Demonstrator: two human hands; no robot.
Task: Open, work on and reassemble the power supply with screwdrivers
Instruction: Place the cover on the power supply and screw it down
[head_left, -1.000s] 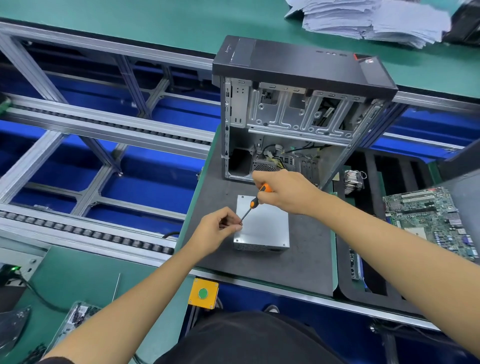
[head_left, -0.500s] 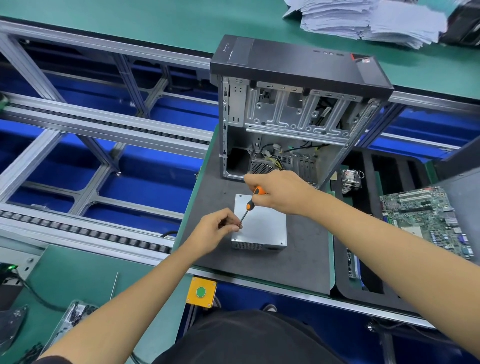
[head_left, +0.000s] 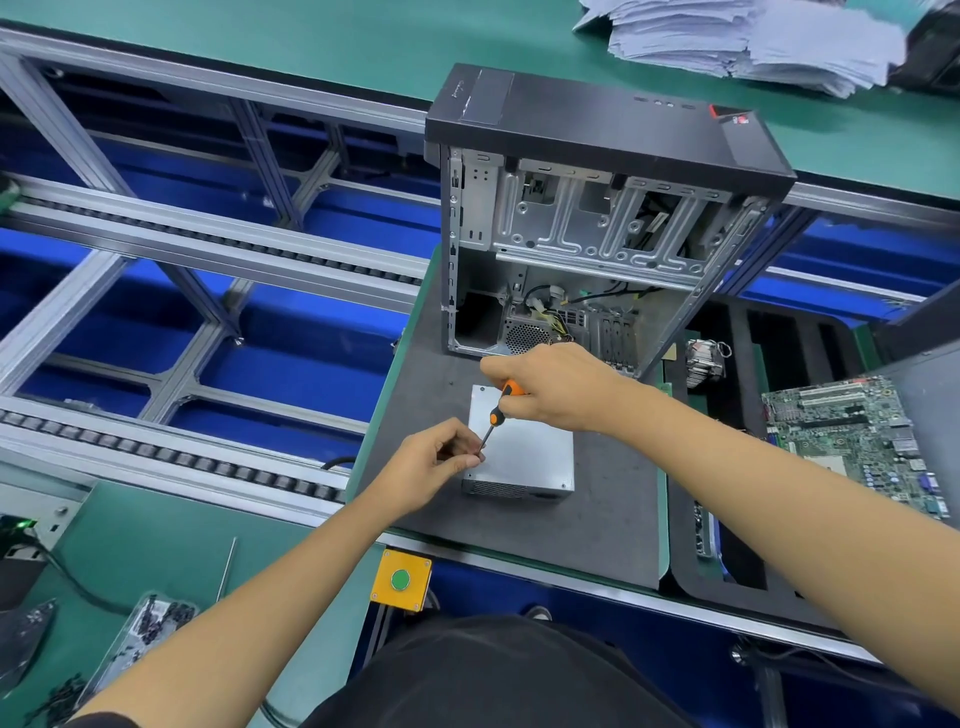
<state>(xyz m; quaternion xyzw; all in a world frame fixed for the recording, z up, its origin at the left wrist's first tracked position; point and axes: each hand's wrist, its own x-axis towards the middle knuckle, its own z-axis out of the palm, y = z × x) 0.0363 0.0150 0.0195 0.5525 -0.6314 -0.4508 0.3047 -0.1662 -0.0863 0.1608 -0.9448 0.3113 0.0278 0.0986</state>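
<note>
The power supply (head_left: 522, 457), a flat silver box, lies on the dark grey mat (head_left: 519, 525) of the table, just in front of the open computer case (head_left: 597, 218), which stands upright at the mat's far edge. The right hand (head_left: 550, 387) hovers over the far half of the power supply, its fingers curled round the orange-and-black handle of a screwdriver (head_left: 497, 413); the thin shaft slants down toward the power supply's left edge. There the left hand (head_left: 434, 467) meets it, thumb and fingers pinched together at the screwdriver's tip; whether they hold a screw cannot be told. Bare mat shows on the near side of the power supply as far as the table's front edge, and a wider strip to its right. Left of the power supply the mat ends soon, dropping to the roller conveyor rails (head_left: 208, 249). Right of the power supply, past the mat's edge, a black tray (head_left: 737, 582) carries a green motherboard (head_left: 852, 441). Below the power supply, under the table edge, sits a yellow box with a green button (head_left: 400, 580). Far behind the case lies a pile of papers (head_left: 748, 41).
</note>
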